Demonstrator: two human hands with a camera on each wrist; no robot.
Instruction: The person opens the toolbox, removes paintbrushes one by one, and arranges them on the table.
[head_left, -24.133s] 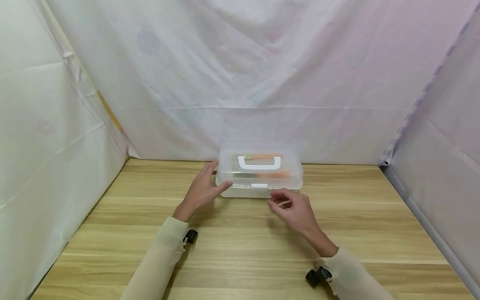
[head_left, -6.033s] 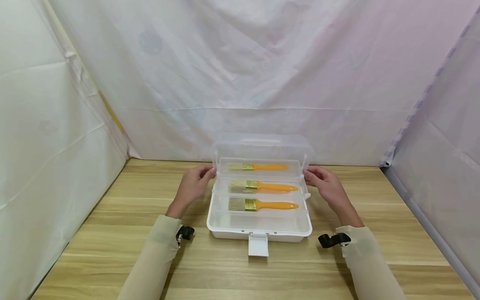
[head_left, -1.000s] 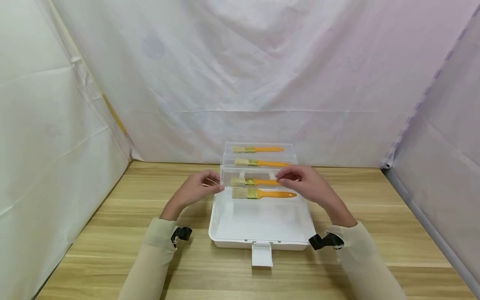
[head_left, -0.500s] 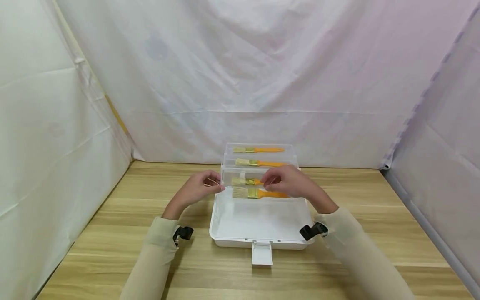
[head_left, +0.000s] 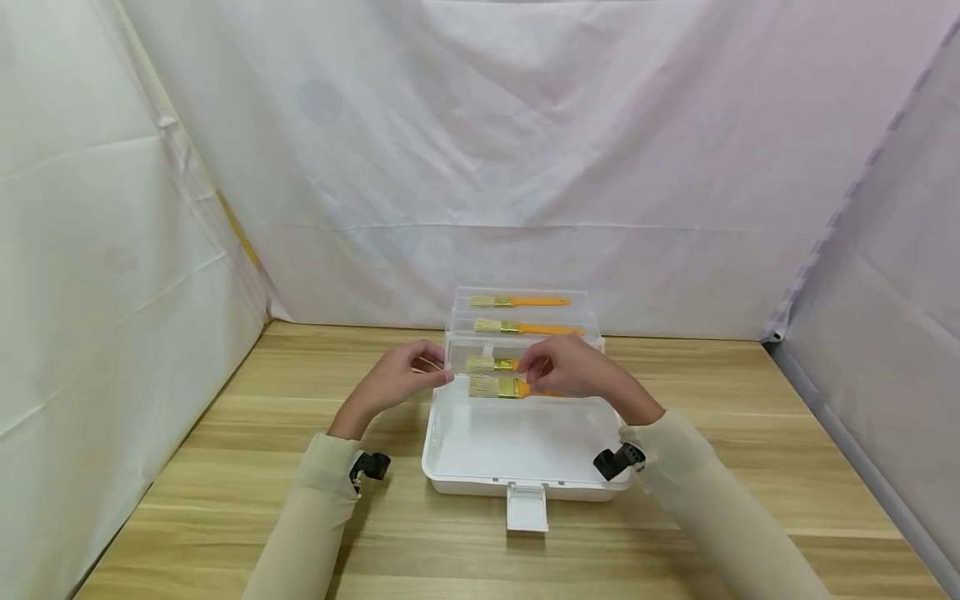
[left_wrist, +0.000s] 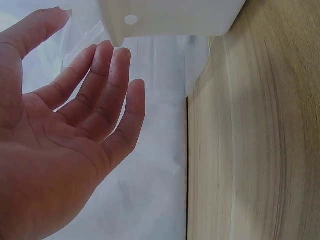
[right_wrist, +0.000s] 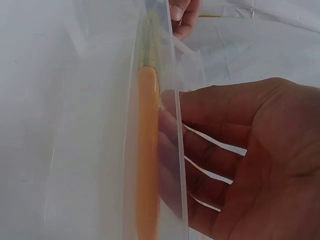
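A white toolbox (head_left: 525, 442) stands with its clear tiered trays (head_left: 459, 357) folded out toward the back. Several paintbrushes with orange handles lie in them, among them a rear one (head_left: 540, 302) and the front paintbrush (head_left: 497, 387). My right hand (head_left: 573, 367) reaches in over the front trays and covers much of two handles. In the right wrist view its bent fingers (right_wrist: 210, 150) show partly through a clear tray wall, beside an orange handle (right_wrist: 147, 150); whether they pinch a brush I cannot tell. My left hand (head_left: 397, 379) is at the trays' left end, fingers loosely spread, thumb tip near the edge.
The toolbox's front latch (head_left: 527, 507) hangs down open over the wooden table (head_left: 420, 550). A white cloth (head_left: 360, 167) rises close behind the trays, with cloth walls at both sides. A small black wrist camera (head_left: 618, 461) sits on the right sleeve.
Earlier the box was closed, then its lid and trays came open. Over the last second my right hand has moved left along the handles toward the bristle ends. My left hand has stayed.
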